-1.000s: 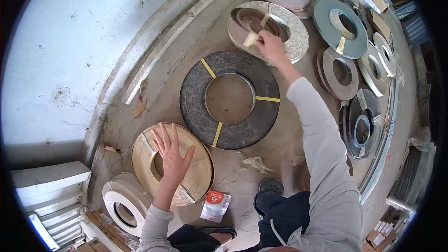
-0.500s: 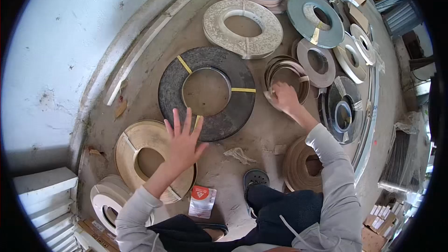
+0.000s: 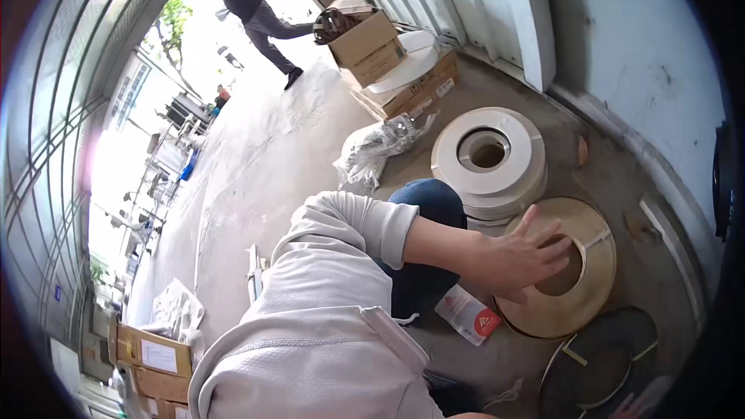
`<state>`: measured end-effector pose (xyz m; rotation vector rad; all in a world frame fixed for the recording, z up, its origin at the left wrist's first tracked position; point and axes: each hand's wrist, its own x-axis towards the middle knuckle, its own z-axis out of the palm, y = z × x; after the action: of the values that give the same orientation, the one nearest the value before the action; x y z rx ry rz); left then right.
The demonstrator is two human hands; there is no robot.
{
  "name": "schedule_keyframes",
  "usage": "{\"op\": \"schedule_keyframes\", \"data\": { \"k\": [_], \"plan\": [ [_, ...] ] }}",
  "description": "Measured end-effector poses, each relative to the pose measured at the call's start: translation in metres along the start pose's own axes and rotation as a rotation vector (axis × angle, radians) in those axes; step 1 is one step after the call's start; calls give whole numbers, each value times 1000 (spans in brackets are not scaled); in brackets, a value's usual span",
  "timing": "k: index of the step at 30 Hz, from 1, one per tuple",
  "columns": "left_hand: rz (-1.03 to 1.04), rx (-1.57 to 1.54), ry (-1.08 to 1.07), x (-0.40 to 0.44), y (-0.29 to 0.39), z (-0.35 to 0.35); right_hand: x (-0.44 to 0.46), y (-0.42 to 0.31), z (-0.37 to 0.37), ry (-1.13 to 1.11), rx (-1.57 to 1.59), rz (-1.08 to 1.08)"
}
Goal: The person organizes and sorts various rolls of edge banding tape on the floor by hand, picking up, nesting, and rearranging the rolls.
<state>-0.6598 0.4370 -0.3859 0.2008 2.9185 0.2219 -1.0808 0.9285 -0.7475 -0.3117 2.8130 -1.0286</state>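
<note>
My left hand (image 3: 528,257) is over a tan coil of flat strip (image 3: 594,279), fingers spread and nothing in them. Whether the fingertips touch the coil I cannot tell. Below it lies a black coil (image 3: 573,388) with yellow ties, partly lost in the dark edge of the view. At that coil's lower right, my right hand (image 3: 642,401) shows only in part, dim and blurred, so its grip is unclear. Beside my knee a red and white packet (image 3: 468,315) rests on the floor. White coils (image 3: 504,132) are stacked beyond the tan one.
Clear plastic wrap (image 3: 378,143) lies near an open cardboard box (image 3: 366,50) standing on a flatter carton. A person (image 3: 252,12) in dark clothes is mid-stride by the bright doorway. More cartons (image 3: 159,353) are at lower left; a wall (image 3: 644,39) runs along the right.
The view has swung round sharply toward the doorway, bringing the person and boxes into sight. My left hand is still by the tan coil, fingers spread. The coils around my right hand have mostly left view.
</note>
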Motion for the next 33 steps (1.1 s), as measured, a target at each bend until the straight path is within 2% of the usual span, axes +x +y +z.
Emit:
{"op": "schedule_keyframes", "data": {
  "k": [3,7,9,10,11,12,14,15,17,20,21,23,24,25,26,27,30,33],
  "plan": [
    [-143,-23,111,-22,-18,-9,-4,-112,3,-135,-103,66],
    [-78,-60,161,-31,-28,5,-48,-277,-29,-302,-311,165],
    [-58,-45,-152,-34,-31,12,-67,-330,-15,93,-589,-513],
    [-55,-55,-133,-31,-33,15,-38,-320,0,-92,-631,-444],
    [-88,-91,-312,-28,-34,18,-19,-324,9,-273,-666,-366],
    [-121,-124,-494,-24,-36,20,-12,-322,19,-264,-676,-369],
    [-71,-130,-529,-17,-37,23,-26,-363,35,-383,-652,-180],
    [-27,-128,-577,-14,-38,24,-28,-360,51,-374,-650,-190],
    [4,-123,-613,-12,-39,32,-32,-341,85,-73,-387,-656],
    [77,19,267,-19,-45,64,-59,-364,116,-56,-323,-589],
    [55,24,275,-15,-44,60,-68,-366,124,-60,-318,-612],
    [-61,-60,-174,0,-44,44,-89,-378,134,-113,-505,-605],
    [-102,-71,-161,8,-44,41,-121,-400,132,-37,-288,-688],
    [-52,-71,-312,17,-46,41,-147,-423,130,24,-63,-764],
    [4,-85,-462,26,-49,46,-146,-430,139,-12,-60,-804],
    [-32,-117,-454,37,-55,58,-148,-429,150,-70,-121,-889],
    [102,32,-295,72,-71,97,-153,-402,181,-194,-320,-1108],
    [27,-18,-229,111,-63,124,-139,-393,208,-280,-435,-1291]
  ]
}}
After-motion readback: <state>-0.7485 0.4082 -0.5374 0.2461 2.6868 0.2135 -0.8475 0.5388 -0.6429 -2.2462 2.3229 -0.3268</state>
